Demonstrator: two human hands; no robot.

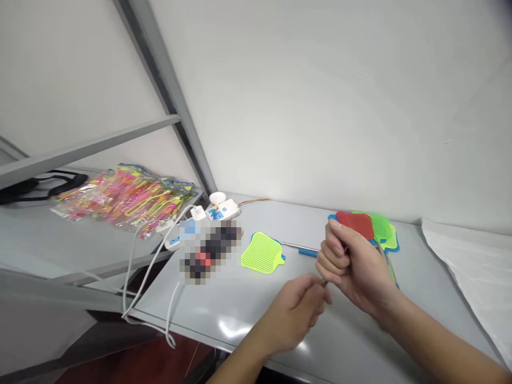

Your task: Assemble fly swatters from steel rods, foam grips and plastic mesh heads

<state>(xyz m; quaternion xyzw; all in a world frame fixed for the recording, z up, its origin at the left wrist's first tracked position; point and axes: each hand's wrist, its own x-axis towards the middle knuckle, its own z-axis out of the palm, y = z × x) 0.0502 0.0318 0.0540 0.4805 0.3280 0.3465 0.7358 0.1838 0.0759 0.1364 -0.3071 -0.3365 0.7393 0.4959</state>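
My left hand (pixel 298 312) and my right hand (pixel 356 264) are close together over the front of the table, both closed. Between them shows a short bit of a thin metal rod (pixel 324 282), gripped from both sides; my fingers hide most of it. To the left of my hands lies a yellow-green mesh fly swatter head (pixel 262 253) with a blue one peeking out underneath. A metal shank with a blue handle (pixel 308 252) lies just behind my right hand. Beyond that hand is a pile of swatters, with a red head (pixel 358 225) and a green head (pixel 379 228) on view.
White power strips (pixel 224 210) with plugs and looping white cables (pixel 146 272) are at the table's left. A pixelated object (pixel 212 253) lies near them. Bagged colourful items (pixel 132 197) fill a side shelf. White sheeting (pixel 472 272) covers the right end.
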